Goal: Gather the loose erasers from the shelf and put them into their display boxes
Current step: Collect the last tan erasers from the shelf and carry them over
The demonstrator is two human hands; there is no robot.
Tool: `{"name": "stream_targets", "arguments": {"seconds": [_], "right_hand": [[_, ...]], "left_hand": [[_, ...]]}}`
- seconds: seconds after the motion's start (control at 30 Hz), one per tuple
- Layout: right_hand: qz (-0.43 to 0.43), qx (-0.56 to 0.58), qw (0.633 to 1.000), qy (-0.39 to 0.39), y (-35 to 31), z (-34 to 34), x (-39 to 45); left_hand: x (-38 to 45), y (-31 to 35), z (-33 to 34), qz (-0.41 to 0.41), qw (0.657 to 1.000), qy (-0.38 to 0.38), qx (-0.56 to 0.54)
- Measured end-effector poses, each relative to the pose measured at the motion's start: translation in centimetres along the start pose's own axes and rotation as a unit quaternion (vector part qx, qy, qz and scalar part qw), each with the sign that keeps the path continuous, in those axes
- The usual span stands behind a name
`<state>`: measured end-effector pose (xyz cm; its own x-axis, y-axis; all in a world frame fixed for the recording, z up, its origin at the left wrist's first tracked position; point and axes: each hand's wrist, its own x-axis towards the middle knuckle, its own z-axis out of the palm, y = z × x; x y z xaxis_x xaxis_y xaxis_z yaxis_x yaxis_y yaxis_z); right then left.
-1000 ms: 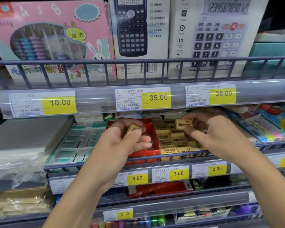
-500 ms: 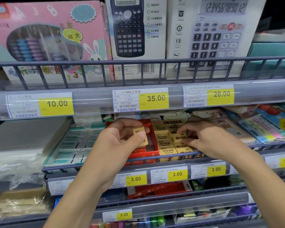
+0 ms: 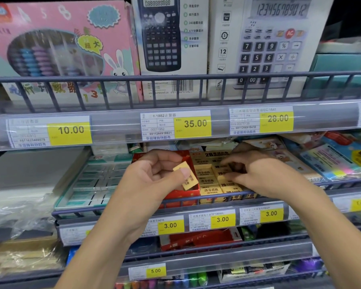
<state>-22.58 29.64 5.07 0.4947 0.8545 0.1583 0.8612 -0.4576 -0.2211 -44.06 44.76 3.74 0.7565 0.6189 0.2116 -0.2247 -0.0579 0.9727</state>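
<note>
My left hand (image 3: pixel 152 182) pinches a loose yellow eraser (image 3: pixel 187 178) between thumb and forefinger, tilted, above the red display box (image 3: pixel 181 193). Right of it, the yellow display box (image 3: pixel 223 198) holds rows of matching yellow erasers (image 3: pixel 208 189). My right hand (image 3: pixel 265 176) reaches into that box with curled fingers. Its forefinger and thumb close on either side of one eraser (image 3: pixel 224 170) among the rows. The back of the box is partly hidden under the upper shelf's price rail.
A teal tray of white erasers (image 3: pixel 92 180) sits left of the red box. Sticky notes and stationery packs (image 3: pixel 338 163) lie to the right. A wire rail (image 3: pixel 133 207) fronts the shelf. Calculator boxes (image 3: pixel 171 44) stand on the shelf above.
My right hand carried its eraser down into the yellow box and now rests among the rows. My left hand turned its eraser and shifted slightly right over the red box.
</note>
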Motion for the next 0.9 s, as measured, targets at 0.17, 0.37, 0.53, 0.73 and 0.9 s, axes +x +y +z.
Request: {"name": "stream_targets", "arguments": {"seconds": [0.17,0.37,0.53,0.73,0.9], "right_hand": [[-0.119,0.256,0.951,0.129,-3.3,-0.2,-2.9],[-0.233,0.185,0.931,0.21,-6.6,1.2,-4.1],[-0.248,0.192,0.917,0.245,-6.9,1.7,-3.8],[-0.225,0.202,0.923,0.237,-5.7,1.0,-3.9],[-0.115,0.176,0.955,0.207,-3.3,-0.9,-3.5]], "left_hand": [[-0.1,0.1,0.5,-0.011,0.999,0.004,-0.037],[-0.4,0.1,1.1,-0.004,0.998,0.021,-0.06],[-0.4,-0.3,0.7,0.011,0.998,0.007,-0.067],[-1.0,-1.3,-0.5,0.173,0.912,0.104,0.356],[-1.3,-2.8,0.2,0.255,0.786,0.038,0.561]]}}
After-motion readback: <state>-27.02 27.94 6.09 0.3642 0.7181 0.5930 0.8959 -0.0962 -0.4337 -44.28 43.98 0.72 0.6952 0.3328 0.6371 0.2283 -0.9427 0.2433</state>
